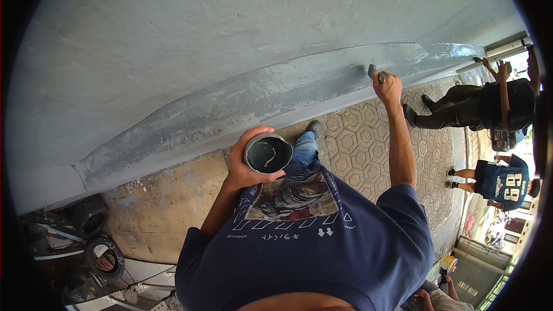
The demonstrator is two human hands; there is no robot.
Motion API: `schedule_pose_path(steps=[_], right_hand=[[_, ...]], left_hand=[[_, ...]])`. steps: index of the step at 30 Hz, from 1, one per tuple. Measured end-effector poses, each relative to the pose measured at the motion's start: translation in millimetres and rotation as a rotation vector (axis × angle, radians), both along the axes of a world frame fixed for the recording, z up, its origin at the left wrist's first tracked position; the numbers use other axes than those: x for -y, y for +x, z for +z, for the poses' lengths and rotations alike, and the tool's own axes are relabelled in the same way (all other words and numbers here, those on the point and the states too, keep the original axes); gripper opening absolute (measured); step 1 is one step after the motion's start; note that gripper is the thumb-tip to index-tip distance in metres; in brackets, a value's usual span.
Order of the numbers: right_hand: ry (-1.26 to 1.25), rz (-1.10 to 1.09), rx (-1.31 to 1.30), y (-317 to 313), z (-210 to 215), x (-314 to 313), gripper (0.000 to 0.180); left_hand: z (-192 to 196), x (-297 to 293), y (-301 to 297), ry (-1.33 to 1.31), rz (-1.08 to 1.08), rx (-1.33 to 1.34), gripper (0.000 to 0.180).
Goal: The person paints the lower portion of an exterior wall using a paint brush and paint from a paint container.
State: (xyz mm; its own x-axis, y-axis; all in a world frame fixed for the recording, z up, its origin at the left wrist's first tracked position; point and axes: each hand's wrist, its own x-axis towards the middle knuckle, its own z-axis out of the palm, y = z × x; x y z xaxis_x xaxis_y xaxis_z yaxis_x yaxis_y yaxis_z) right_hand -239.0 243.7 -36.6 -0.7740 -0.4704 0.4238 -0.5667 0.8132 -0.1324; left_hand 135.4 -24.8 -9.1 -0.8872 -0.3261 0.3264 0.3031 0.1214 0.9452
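My right hand [390,87] grips a paintbrush [372,71] at the end of my outstretched arm. The brush head is at the dark grey band [230,99] along the foot of the pale grey wall [190,34]; whether the bristles touch it I cannot tell. Close to my chest, my left hand [241,164] is wrapped round a round dark paint pot [254,148] with an uneven rim. Its inside is dark, with a pale streak across it. The band's surface is patchy, with lighter scuffs and a wet-looking shine at its far right end.
Hexagonal pavers [368,144] cover the ground on the right; a stained tan floor [167,210] lies to the left. Tyres [105,258] stand at lower left. A person in dark clothes [504,103] reaches toward the wall at right, with another person [506,184] beyond.
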Motion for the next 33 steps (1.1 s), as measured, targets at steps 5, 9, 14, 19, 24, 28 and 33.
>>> schedule_pose_path(steps=[5,9,14,19,24,28,33], right_hand=[[-0.143,0.235,0.114,71.8,-40.8,80.6,0.038],[-0.242,0.607,0.165,164.3,-36.3,152.4,0.033],[-0.433,0.799,0.325,196.6,-41.2,174.8,0.033],[-0.411,0.257,0.619,104.0,-48.8,95.3,0.029],[-0.276,0.06,0.227,-4.6,-26.5,6.0,0.034],[-0.076,-0.024,0.037,-26.5,-16.1,-10.1,0.04],[-0.089,0.397,0.027,67.0,-28.9,77.7,0.031]], left_hand=[[5.5,3.2,-3.3,0.008,0.011,0.047,0.089],[10.8,3.3,-14.8,-0.064,0.018,-0.027,0.089],[15.6,-0.4,-23.5,-0.1,0.002,-0.079,0.089],[15.6,-0.3,-15.6,-0.08,-0.012,-0.036,0.093],[8.1,3.9,-13.8,-0.102,-0.003,-0.044,0.093],[6.3,7.5,-11.3,-0.108,-0.006,-0.055,0.093],[4.5,4.0,-7.7,-0.098,0.027,-0.04,0.092]])
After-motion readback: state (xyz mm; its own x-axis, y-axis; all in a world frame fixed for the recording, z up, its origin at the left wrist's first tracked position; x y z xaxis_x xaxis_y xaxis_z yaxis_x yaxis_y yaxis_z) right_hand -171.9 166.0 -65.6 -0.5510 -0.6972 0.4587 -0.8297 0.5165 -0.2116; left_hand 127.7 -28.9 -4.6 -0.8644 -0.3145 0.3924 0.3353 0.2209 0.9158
